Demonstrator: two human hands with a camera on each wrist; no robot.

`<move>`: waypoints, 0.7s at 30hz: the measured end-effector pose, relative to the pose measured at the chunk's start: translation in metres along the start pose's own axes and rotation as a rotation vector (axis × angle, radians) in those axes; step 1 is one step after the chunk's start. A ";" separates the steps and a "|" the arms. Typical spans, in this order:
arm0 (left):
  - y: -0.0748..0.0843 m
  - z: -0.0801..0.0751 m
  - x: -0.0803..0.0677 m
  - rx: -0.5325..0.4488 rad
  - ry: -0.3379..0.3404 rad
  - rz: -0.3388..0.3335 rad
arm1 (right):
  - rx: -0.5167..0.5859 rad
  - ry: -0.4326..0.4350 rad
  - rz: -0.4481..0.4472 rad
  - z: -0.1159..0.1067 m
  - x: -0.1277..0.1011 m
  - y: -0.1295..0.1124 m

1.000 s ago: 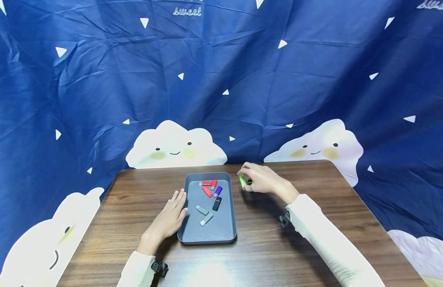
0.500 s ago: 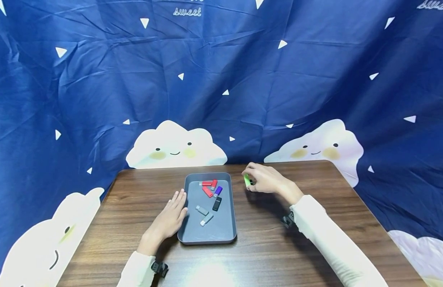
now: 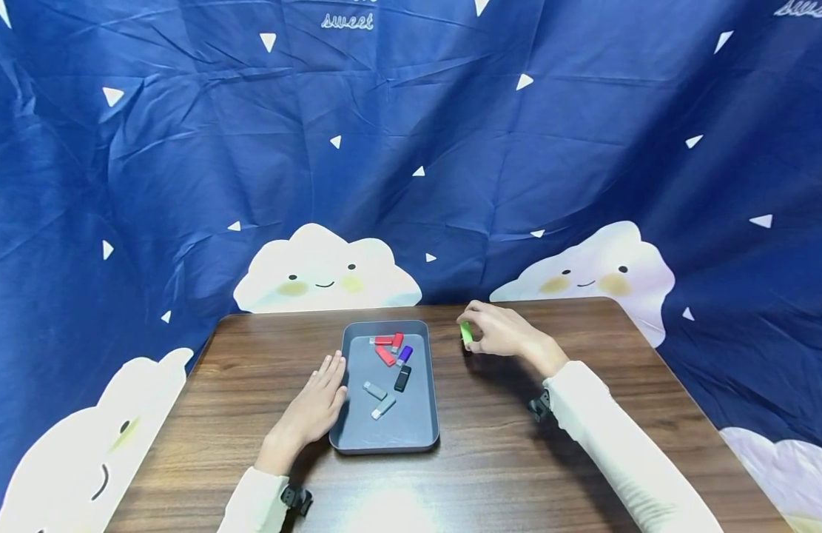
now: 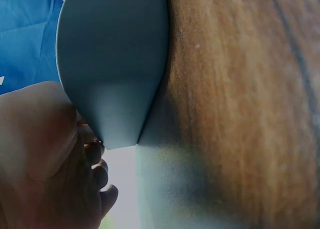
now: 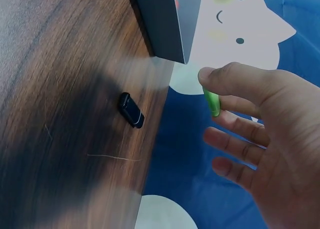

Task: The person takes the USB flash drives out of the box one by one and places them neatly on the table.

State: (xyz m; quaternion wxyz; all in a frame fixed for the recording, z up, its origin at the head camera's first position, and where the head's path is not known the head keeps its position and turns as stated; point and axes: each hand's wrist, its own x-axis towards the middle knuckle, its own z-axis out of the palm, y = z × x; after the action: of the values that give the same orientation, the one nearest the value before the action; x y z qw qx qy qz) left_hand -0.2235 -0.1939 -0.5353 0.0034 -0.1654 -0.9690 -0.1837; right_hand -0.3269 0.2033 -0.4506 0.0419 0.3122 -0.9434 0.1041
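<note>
The right hand pinches the green stick, thumb against fingers as its slimness asks, outside the tray at two o'clock. The left hand lies straight-fingered against the tray's nine o'clock wall, probably to steady it.

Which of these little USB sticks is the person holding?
The bright green USB stick, the only one pinched in the right hand; seven others lie in the grey rectangular tray, and a black one on the brown wooden table.

Smooth plastic stk, matt tray, glossy wood tbl, cloth bkgd
</note>
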 end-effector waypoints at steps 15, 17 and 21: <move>0.000 0.000 0.000 0.013 0.006 0.003 | 0.003 0.010 0.036 0.003 -0.005 0.016; 0.000 0.001 0.000 0.012 0.005 0.003 | 0.006 0.008 0.042 0.004 -0.005 0.018; 0.000 0.001 0.000 0.006 0.010 0.004 | 0.006 -0.002 0.045 0.006 -0.007 0.021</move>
State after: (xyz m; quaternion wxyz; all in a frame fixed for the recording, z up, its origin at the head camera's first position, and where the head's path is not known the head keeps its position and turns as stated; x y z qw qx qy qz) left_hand -0.2234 -0.1934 -0.5362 0.0090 -0.1662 -0.9691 -0.1818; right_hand -0.3341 0.2222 -0.4606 0.0376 0.2911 -0.9499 0.1074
